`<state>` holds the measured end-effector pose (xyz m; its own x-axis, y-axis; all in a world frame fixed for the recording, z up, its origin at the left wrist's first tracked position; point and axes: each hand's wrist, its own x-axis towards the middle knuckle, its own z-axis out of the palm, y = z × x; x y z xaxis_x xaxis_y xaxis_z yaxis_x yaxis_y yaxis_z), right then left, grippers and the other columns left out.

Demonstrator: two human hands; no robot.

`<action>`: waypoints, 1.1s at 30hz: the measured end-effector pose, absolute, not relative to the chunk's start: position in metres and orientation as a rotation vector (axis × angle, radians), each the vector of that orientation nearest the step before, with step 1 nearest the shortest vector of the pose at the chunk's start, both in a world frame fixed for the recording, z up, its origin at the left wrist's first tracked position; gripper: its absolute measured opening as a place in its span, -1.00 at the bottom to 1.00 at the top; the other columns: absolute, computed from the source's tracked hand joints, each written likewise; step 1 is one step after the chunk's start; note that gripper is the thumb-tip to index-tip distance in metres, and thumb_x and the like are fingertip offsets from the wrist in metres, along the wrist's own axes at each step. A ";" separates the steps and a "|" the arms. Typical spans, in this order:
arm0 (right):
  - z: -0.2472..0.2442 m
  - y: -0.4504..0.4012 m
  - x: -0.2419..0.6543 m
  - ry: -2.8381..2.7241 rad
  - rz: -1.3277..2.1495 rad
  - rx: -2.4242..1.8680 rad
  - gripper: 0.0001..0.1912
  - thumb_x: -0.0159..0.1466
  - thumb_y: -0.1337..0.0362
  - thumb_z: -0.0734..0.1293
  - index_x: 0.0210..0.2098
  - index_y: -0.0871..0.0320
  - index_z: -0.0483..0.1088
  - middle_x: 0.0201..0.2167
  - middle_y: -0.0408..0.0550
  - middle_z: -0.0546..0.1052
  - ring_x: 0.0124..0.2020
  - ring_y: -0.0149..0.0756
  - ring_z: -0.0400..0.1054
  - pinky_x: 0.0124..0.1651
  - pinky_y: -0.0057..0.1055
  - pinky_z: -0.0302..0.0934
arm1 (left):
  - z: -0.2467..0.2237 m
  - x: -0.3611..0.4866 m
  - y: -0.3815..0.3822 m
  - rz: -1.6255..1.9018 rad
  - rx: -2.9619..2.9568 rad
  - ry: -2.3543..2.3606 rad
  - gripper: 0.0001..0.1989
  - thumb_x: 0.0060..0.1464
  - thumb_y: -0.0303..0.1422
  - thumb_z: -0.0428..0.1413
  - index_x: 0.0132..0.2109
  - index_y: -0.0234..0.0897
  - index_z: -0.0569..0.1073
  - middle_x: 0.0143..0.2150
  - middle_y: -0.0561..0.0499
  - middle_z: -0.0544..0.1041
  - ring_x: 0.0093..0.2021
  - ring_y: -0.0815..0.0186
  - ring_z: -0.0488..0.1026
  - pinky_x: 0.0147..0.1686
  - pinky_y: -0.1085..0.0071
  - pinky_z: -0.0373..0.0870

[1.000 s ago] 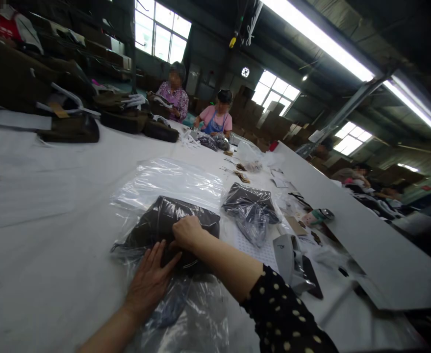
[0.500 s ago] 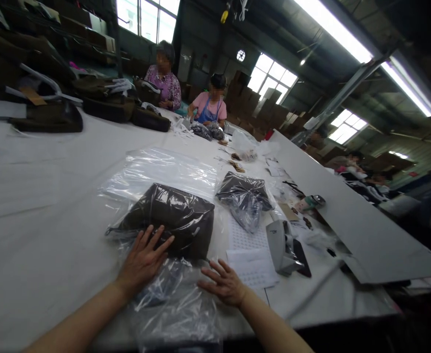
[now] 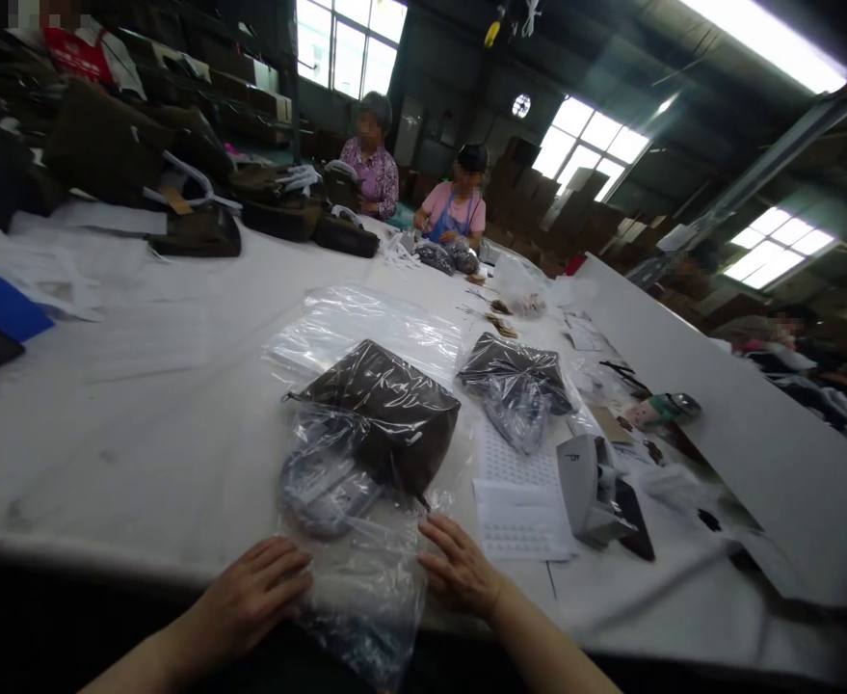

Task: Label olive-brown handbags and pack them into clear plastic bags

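In the head view, the dark pouch [image 3: 405,410] lies at the centre of the frame inside a clear bag [image 3: 369,578], on the white worktop [image 3: 192,453]. It sits above both hands in the frame, which is to say beyond them, on the far side of the bag's loose plastic. The bag's long axis runs roughly up and down the frame, from the pouch to a slack end at bottom centre that seems to hang past the worktop's near edge. The pouch itself lies askew, one corner pointing left and another down toward the right hand [image 3: 456,564].

That lower corner is just above the right fingertips, so the right hand is the nearer; the left hand [image 3: 264,590] is lower left, well apart from the pouch. The two hands flank the slack plastic, one at each side edge. The right fingers are loosely bent and a little apart, with no grip visible. The left fingers lie close together against the plastic, the thumb hidden, so whether they pinch it cannot be told.

A stack of clear plastic [image 3: 365,323] lies just above the pouch, a second wrapped pouch [image 3: 516,366] to its upper right, and printed sheets [image 3: 524,520] beside the right hand.
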<state>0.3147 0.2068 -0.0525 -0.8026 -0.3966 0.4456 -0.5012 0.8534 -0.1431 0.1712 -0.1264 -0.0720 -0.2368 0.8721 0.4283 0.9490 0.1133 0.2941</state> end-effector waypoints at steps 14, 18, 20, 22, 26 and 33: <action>0.001 0.128 0.279 -2.767 0.813 -0.330 -0.69 0.36 0.24 0.04 -0.38 0.13 0.32 -0.64 -0.15 0.40 -0.60 -0.37 0.32 -0.48 -0.48 0.09 | -0.061 0.157 -0.135 -1.434 -0.516 -2.730 -0.74 0.15 -0.16 -0.09 -0.33 -0.20 0.36 -0.59 0.15 0.39 -0.59 0.38 0.39 -0.53 0.54 0.32; 0.013 0.108 0.271 -2.873 0.467 -0.386 -0.83 0.29 0.31 0.13 -0.32 0.15 0.34 -0.58 -0.10 0.44 -0.55 -0.29 0.34 -0.46 -0.45 0.08 | -0.062 0.153 -0.141 -1.409 -0.476 -2.926 -0.67 0.15 -0.10 -0.14 -0.38 -0.19 0.36 -0.60 0.16 0.36 -0.57 0.37 0.38 -0.52 0.54 0.30; 0.021 0.105 0.265 -2.774 0.415 -0.277 -0.82 0.27 0.31 0.17 -0.16 0.17 0.33 -0.42 -0.02 0.47 -0.37 -0.22 0.35 -0.29 -0.37 0.17 | -0.064 0.156 -0.142 -1.438 -0.469 -2.923 -0.66 0.14 -0.08 -0.15 -0.35 -0.19 0.36 -0.60 0.16 0.35 -0.57 0.36 0.37 -0.52 0.53 0.29; 0.029 0.104 0.254 -2.704 0.415 -0.117 -0.71 0.25 0.32 0.20 -0.02 0.16 0.27 -0.28 0.01 0.47 -0.26 -0.18 0.31 -0.13 -0.27 0.18 | -0.067 0.158 -0.144 -1.472 -0.465 -2.925 -0.65 0.14 -0.06 -0.15 -0.35 -0.19 0.36 -0.61 0.16 0.34 -0.57 0.35 0.36 -0.52 0.52 0.30; 0.038 0.102 0.220 -2.742 0.537 -0.025 -0.69 0.22 0.37 0.23 -0.03 0.13 0.28 -0.38 -0.09 0.48 -0.28 -0.22 0.28 -0.11 -0.33 0.18 | -0.074 0.156 -0.161 -1.662 -0.571 -2.946 -0.65 0.17 -0.07 -0.16 -0.23 -0.20 0.37 -0.60 0.15 0.37 -0.57 0.34 0.39 -0.52 0.50 0.35; 0.042 0.096 0.188 -2.996 0.383 0.010 -0.79 0.16 0.32 0.29 -0.17 0.07 0.33 -0.45 -0.16 0.48 -0.31 -0.23 0.31 -0.21 -0.38 0.13 | -0.024 0.147 -0.138 -1.123 -1.156 -2.322 -0.69 0.17 -0.37 -0.03 0.07 -0.19 0.34 0.02 -0.01 0.46 0.05 0.28 0.38 0.08 0.39 0.29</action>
<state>0.1883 0.0964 0.0417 -0.9926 0.0086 0.1211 -0.0221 0.9680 -0.2500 0.1471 -0.1384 -0.0243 -0.6246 0.5322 0.5715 0.7784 0.3657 0.5103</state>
